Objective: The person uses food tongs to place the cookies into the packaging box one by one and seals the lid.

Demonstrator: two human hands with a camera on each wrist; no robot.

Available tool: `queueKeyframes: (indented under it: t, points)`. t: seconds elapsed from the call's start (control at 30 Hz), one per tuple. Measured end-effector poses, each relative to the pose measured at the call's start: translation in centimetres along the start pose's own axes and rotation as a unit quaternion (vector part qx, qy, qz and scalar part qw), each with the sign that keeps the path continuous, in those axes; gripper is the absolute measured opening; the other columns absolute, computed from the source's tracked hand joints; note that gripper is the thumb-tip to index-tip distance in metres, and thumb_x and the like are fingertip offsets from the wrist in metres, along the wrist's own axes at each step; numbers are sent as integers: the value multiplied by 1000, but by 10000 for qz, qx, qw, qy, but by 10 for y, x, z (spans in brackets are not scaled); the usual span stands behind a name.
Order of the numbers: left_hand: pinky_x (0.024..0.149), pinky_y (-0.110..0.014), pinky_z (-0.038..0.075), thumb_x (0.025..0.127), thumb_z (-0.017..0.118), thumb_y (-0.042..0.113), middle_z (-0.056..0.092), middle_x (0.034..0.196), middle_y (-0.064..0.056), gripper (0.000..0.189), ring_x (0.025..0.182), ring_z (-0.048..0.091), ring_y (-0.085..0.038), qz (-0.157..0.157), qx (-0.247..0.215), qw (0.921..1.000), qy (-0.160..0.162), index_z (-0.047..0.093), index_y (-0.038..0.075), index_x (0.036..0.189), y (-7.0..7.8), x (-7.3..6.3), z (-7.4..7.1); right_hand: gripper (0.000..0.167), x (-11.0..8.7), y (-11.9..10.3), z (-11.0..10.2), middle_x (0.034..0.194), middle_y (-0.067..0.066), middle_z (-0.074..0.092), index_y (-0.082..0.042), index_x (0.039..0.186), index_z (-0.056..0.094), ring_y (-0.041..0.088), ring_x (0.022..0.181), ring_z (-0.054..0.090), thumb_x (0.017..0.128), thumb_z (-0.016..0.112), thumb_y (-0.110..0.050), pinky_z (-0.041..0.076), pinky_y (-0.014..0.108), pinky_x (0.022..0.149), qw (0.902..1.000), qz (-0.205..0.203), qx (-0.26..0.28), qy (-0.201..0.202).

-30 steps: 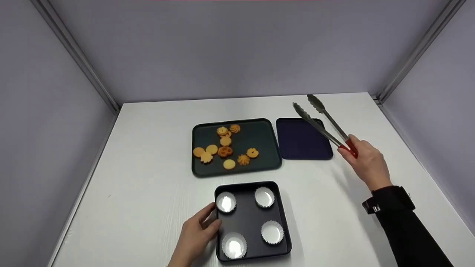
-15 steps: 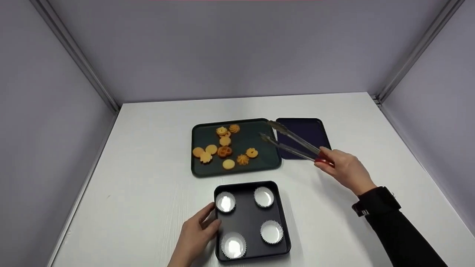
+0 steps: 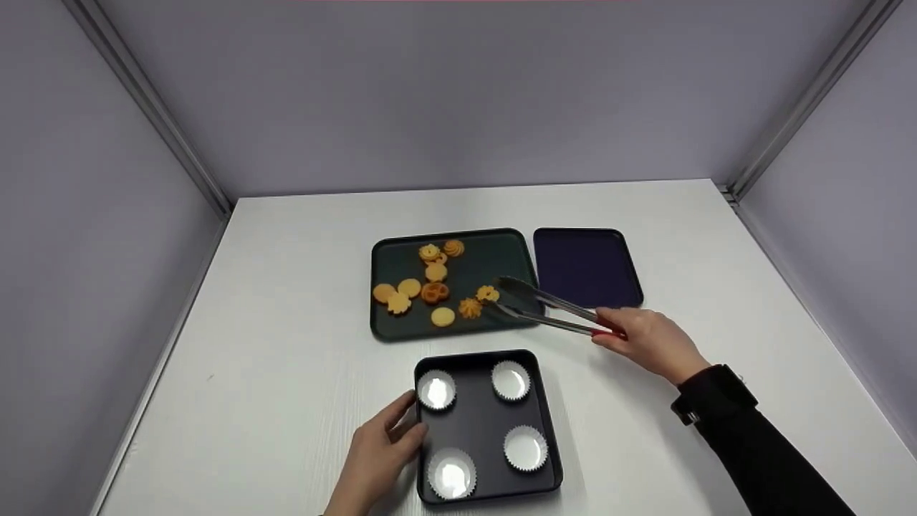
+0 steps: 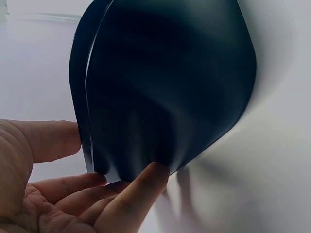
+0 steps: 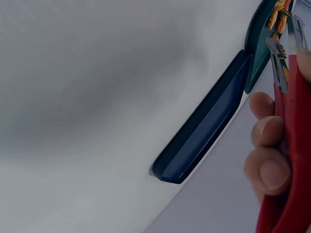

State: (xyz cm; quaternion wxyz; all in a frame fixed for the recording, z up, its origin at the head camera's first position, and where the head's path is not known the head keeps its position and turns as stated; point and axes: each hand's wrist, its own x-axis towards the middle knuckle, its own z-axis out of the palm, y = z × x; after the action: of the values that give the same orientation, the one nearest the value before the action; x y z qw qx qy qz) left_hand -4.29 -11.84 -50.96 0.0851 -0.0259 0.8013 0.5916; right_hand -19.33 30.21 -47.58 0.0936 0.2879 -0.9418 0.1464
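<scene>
My right hand (image 3: 648,340) grips the red handles of metal tongs (image 3: 566,304). The tongs' scalloped tips stand apart over the green tray (image 3: 516,251), close on either side of a flower-shaped cookie (image 3: 488,293). Beside that lies a star-shaped piped cookie (image 3: 470,308). In the right wrist view, my fingers curl round the red handles (image 5: 296,145). My left hand (image 3: 376,451) holds the left side of a dark baking pan (image 3: 473,423), thumb at the rim and fingers against the outer wall (image 4: 170,87). Several white paper cups (image 3: 511,380) sit in the pan's corners.
More cookies (image 3: 409,288) and a pretzel-shaped one (image 3: 434,292) lie on the green tray's left half. A navy tray (image 3: 587,269) stands right beside the green one. Grey panels (image 3: 458,100) enclose the white table (image 3: 272,322) at the back and sides.
My right hand has carried the tongs left and down from above the navy tray to the cookies on the green tray's right side. The left hand and the pan have stayed put.
</scene>
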Motion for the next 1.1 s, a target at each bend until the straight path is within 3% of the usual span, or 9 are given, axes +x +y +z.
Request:
queueKeyframes:
  t: [0.37,0.67,1.1]
  points:
    - [103,-39,53,97,72,22,52,150,-22,59,127,62,-35,29,243,9997,44,52,3,149,0,0,0,28,7,-6,1,71,-9,49,-13,100,64,10,61,43,86,83,-27,38,29,54,9996,-147,-232,-4]
    - [93,-27,58,97,71,21,47,153,-23,62,130,59,-36,-79,-202,9997,-86,48,0,151,2,-1,0,29,7,-7,3,69,-9,49,-13,96,63,9,59,43,84,85,-27,38,29,52,9985,-284,-426,182]
    - [96,-30,57,97,72,20,50,151,-23,60,127,61,-36,33,-46,10000,-21,50,0,149,1,0,0,30,10,-9,6,72,-7,59,-13,101,66,12,60,52,83,85,-27,44,32,51,9976,-330,-526,297]
